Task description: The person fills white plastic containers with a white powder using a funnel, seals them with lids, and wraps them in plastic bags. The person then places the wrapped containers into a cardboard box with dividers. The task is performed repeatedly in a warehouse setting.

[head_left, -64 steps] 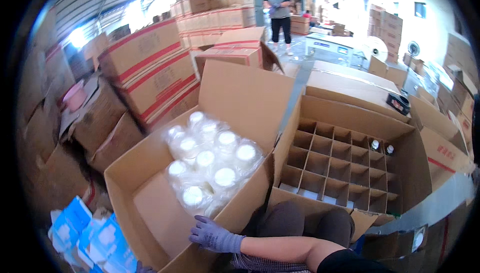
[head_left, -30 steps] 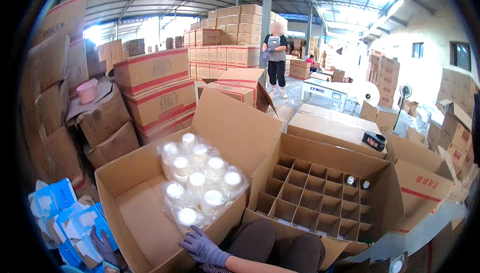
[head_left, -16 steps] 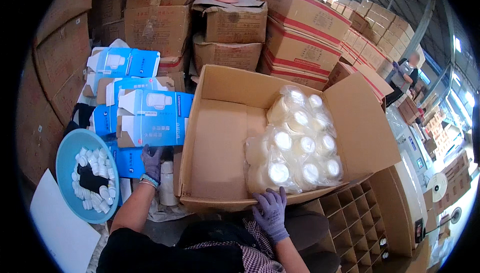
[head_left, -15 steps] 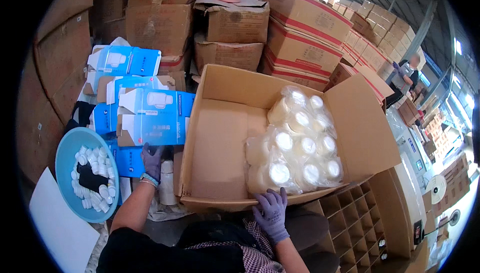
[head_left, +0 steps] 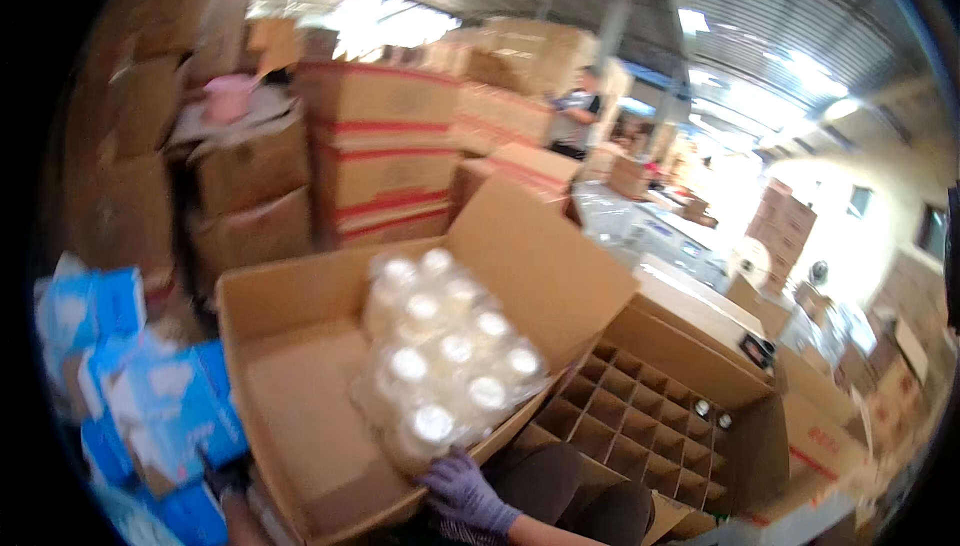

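Note:
An opened cardboard carton (head_left: 300, 416) stands in front of me. Its right part holds several white-capped bottles (head_left: 455, 348) bundled in clear plastic film. My right hand (head_left: 468, 491), in a purple-grey glove, is at the carton's near rim with its fingers curled over the edge by the nearest bottle. Low on the left, my left hand (head_left: 228, 484) is dark and smeared, between the carton and the blue printed boxes (head_left: 175, 411); its fingers cannot be made out. Those boxes lie in a loose pile left of the carton.
Right of the carton is a box with a cardboard divider grid (head_left: 625, 416), a few small bottles in its cells. Stacked cartons (head_left: 385, 146) rise behind, with a pink basin (head_left: 230, 99) on one stack. A light-blue basin (head_left: 130, 518) shows at lower left. Another person (head_left: 578, 116) stands far back.
My view has swung right and up, so the carton and blue boxes sit further left and lower. My right hand stays at the carton's near rim. My left hand has become mostly hidden.

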`<act>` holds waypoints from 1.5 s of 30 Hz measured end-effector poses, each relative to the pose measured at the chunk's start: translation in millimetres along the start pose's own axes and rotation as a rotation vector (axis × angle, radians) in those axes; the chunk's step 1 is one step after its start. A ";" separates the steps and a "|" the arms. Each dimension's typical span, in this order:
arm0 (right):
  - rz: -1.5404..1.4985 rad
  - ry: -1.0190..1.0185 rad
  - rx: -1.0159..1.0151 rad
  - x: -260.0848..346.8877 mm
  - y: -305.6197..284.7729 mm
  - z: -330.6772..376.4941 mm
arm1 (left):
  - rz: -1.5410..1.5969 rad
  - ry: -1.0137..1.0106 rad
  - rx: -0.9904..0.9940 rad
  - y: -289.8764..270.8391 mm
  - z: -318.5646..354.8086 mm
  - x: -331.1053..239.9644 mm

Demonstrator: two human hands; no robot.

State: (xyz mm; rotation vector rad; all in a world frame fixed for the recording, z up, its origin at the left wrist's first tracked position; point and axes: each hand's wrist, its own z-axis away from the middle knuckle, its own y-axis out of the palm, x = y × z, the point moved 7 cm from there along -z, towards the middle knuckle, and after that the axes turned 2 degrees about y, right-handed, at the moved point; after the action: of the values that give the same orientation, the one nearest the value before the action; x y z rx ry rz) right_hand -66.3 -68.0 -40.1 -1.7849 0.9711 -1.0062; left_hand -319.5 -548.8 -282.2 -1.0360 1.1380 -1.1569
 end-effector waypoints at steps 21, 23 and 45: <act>0.027 -0.048 -0.234 1.3 -11.9 3.4 | 2.074 0.078 -0.726 -76.8 -49.2 77.4; 0.023 -0.093 -0.245 6.6 -16.7 -13.4 | 2.456 0.436 -0.648 -131.4 -49.8 108.1; -0.006 -0.028 -0.069 -0.4 -24.0 -29.1 | 1.606 -0.626 -1.315 -250.8 67.7 259.7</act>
State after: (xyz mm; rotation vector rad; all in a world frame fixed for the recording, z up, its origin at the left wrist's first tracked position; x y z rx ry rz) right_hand -87.5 -67.9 -9.0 -1.8547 0.9942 -0.9592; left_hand -275.3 -835.6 -57.0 -0.7846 1.5506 1.2601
